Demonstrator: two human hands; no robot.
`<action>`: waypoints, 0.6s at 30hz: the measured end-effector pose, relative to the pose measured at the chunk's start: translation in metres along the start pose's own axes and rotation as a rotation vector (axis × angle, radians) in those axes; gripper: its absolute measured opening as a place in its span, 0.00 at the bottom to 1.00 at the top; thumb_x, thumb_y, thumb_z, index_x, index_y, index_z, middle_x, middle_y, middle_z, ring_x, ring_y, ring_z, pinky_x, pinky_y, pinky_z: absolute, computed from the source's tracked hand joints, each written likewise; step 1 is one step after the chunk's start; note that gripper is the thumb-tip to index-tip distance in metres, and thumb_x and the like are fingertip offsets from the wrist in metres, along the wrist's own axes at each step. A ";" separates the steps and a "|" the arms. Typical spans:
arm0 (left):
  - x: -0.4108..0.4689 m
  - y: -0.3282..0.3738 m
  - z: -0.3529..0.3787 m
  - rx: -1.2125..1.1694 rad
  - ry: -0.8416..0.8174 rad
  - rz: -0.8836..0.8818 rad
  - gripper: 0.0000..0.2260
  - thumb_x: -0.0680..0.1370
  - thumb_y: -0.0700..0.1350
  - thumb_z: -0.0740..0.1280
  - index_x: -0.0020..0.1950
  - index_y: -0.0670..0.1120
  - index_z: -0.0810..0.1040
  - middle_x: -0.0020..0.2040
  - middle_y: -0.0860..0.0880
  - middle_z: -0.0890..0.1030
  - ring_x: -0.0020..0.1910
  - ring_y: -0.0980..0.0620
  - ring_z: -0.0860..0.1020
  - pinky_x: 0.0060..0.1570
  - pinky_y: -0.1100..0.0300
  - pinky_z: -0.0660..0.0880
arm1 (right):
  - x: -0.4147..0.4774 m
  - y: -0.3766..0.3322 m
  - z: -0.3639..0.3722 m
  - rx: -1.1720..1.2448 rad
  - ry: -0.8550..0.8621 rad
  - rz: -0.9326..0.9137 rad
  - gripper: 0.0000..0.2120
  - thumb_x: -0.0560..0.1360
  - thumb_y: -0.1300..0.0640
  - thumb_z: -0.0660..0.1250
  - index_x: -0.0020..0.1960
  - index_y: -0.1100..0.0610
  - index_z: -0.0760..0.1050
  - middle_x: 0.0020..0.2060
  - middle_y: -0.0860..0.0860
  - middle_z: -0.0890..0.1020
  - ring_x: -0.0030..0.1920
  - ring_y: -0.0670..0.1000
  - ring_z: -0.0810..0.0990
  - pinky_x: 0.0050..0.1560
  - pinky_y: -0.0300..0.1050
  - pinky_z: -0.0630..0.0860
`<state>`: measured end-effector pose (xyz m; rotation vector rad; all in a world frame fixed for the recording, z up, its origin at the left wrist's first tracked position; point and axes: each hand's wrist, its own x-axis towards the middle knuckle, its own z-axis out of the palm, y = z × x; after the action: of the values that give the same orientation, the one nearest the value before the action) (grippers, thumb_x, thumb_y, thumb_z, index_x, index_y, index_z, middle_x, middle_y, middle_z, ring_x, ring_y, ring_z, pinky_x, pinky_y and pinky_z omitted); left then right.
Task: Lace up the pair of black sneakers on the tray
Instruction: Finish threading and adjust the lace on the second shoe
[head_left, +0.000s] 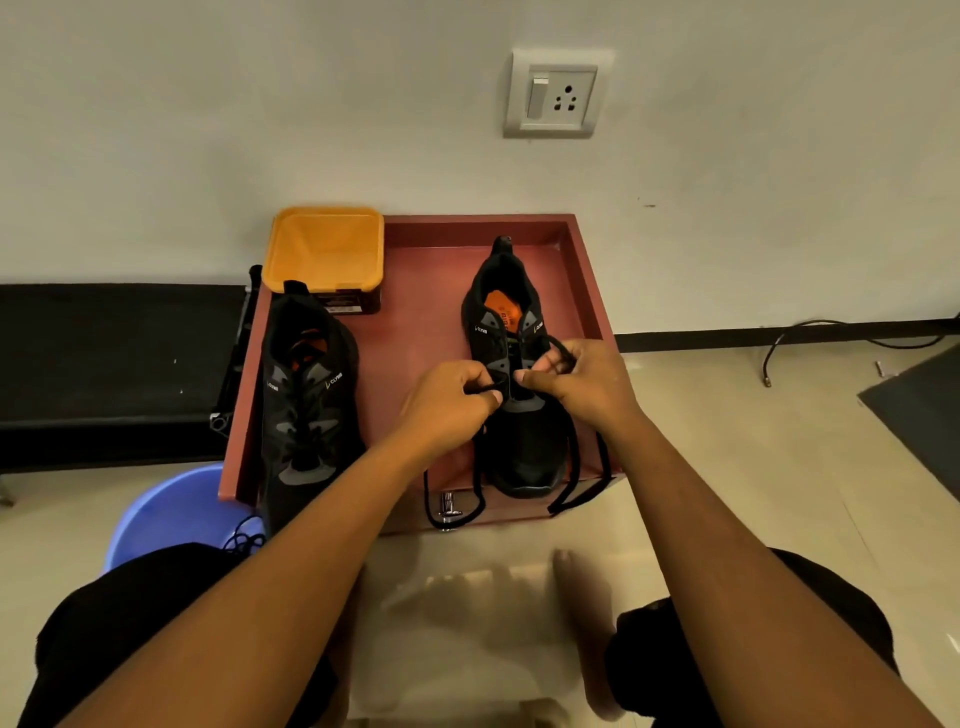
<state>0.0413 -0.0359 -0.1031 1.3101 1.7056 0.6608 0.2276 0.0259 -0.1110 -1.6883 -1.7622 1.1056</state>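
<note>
Two black sneakers stand on a reddish-brown tray (582, 270), toes toward me. The right sneaker (524, 447) has an orange insole and a black lace (571, 467) whose loose ends trail over the tray's front edge. My left hand (447, 405) pinches one strand of that lace over the eyelets. My right hand (576, 379) grips the other strand, which loops above its fingers. The left sneaker (306, 415) stands untouched at the tray's left side, with a lace running down its middle.
An orange-lidded box (324, 254) sits at the tray's back left corner. A blue plastic tub (161, 514) stands on the floor at the left, beside a black bench (104, 364). A metal handle (448, 506) sticks out below the tray's front. A wall socket (553, 93) is above.
</note>
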 end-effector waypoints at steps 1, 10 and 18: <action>-0.001 -0.001 -0.003 -0.032 -0.022 -0.007 0.07 0.78 0.44 0.72 0.39 0.49 0.80 0.37 0.49 0.84 0.36 0.50 0.84 0.49 0.48 0.81 | -0.001 0.000 0.000 -0.001 0.002 0.001 0.13 0.69 0.46 0.82 0.40 0.53 0.83 0.35 0.49 0.85 0.38 0.51 0.84 0.46 0.55 0.83; -0.003 -0.002 -0.011 -0.092 -0.056 -0.015 0.10 0.79 0.42 0.70 0.38 0.49 0.81 0.39 0.49 0.86 0.42 0.41 0.86 0.53 0.38 0.80 | 0.002 -0.002 -0.003 -0.006 -0.011 0.012 0.14 0.67 0.45 0.83 0.40 0.53 0.83 0.35 0.50 0.85 0.37 0.49 0.84 0.46 0.54 0.83; -0.007 0.002 -0.020 0.252 -0.032 0.096 0.14 0.82 0.52 0.69 0.38 0.48 0.80 0.34 0.45 0.81 0.32 0.47 0.79 0.35 0.52 0.76 | -0.006 -0.013 -0.012 0.100 0.012 0.023 0.21 0.74 0.41 0.77 0.43 0.60 0.82 0.36 0.54 0.85 0.33 0.45 0.83 0.43 0.43 0.81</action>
<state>0.0255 -0.0400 -0.0897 1.5770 1.7505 0.4873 0.2300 0.0234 -0.0927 -1.6553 -1.6562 1.1714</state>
